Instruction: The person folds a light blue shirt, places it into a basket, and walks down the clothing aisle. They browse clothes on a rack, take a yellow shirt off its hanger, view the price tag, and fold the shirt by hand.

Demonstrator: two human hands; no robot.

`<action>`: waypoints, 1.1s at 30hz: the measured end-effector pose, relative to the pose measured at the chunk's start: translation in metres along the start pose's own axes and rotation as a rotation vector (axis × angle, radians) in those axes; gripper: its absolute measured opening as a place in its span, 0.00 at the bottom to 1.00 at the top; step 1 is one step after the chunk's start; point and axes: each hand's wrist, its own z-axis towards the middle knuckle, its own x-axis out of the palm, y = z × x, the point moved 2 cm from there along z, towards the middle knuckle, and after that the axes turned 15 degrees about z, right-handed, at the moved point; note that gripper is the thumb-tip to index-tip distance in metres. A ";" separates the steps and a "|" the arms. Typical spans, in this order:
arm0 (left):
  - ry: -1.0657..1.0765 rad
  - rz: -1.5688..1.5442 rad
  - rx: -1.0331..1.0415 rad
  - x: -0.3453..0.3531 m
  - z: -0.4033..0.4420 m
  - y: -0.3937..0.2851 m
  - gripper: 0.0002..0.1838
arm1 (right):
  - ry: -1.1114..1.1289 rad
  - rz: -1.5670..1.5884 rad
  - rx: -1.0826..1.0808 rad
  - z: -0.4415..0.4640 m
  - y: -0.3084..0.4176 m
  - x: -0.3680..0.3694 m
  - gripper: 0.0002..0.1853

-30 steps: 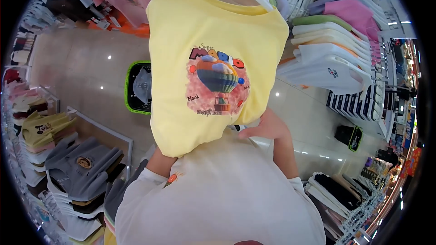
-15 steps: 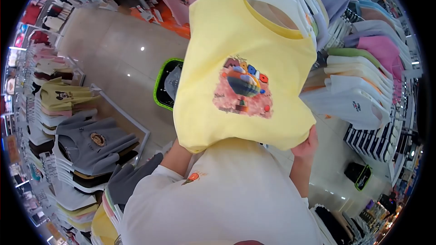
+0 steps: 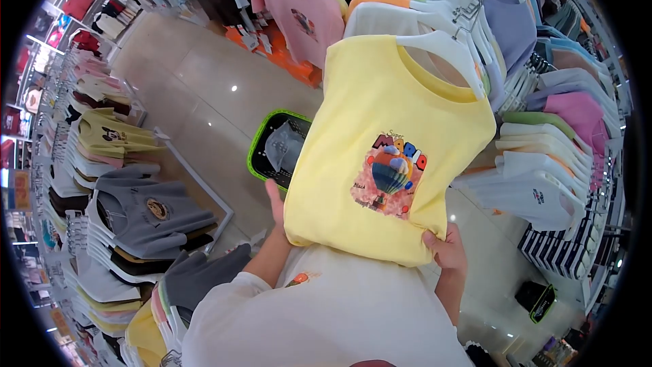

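Observation:
A yellow T-shirt [image 3: 326,156] with a printed "Super Mario" hot-air-balloon picture hangs from a white hanger [image 3: 441,44] at the front of a rack. My right hand [image 3: 449,250] pinches the shirt's lower right edge between thumb and fingers. At its lower left edge is my left hand [image 3: 277,212], one digit stretched out beside the cloth. The rest of that hand is partly hidden by the shirt, and no grip shows.
Behind the shirt a black basket with a green rim [image 3: 252,156] stands on the tiled floor, grey cloth inside. A pink shirt [image 3: 299,13] hangs beyond it. Grey shirts [image 3: 153,211] hang on the left rack, white shirts [image 3: 523,190] on the right. Another basket [image 3: 536,301] stands lower right.
The view has shifted, so the shirt appears lower and further right. My left hand has come out from under the shirt's edge, its digit now showing. The right hand still grips the hem.

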 end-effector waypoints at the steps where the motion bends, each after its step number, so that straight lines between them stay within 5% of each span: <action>1: 0.031 0.113 -0.018 -0.027 -0.006 -0.001 0.46 | -0.077 0.084 -0.054 0.001 0.004 0.006 0.30; 3: 0.113 0.308 -0.080 -0.092 -0.017 -0.004 0.45 | -0.252 0.248 -0.163 0.002 0.014 0.027 0.30; 6: 0.320 0.533 -0.195 -0.097 -0.017 -0.012 0.44 | -0.306 0.615 -0.273 0.013 0.018 0.028 0.31; 9: 0.131 0.782 -0.258 -0.050 -0.008 -0.016 0.41 | -0.212 0.695 -0.211 0.016 -0.003 0.009 0.34; 12: -0.057 0.845 -0.215 -0.036 -0.004 -0.010 0.32 | -0.122 0.423 -0.149 0.014 -0.012 0.013 0.31; 15: -0.280 0.820 -0.246 -0.037 0.000 -0.010 0.26 | -0.211 -0.005 -0.112 0.016 -0.018 0.015 0.27; 18: -0.345 0.740 -0.152 -0.038 0.002 -0.014 0.24 | -0.354 -0.091 -0.094 0.019 -0.038 0.003 0.22; 24: -0.313 0.618 -0.125 -0.053 0.000 -0.020 0.27 | -0.459 -0.027 -0.123 0.021 -0.062 -0.026 0.20; 33: -0.191 0.396 -0.120 -0.050 0.003 -0.024 0.34 | -0.127 -0.276 0.160 0.018 -0.082 -0.029 0.19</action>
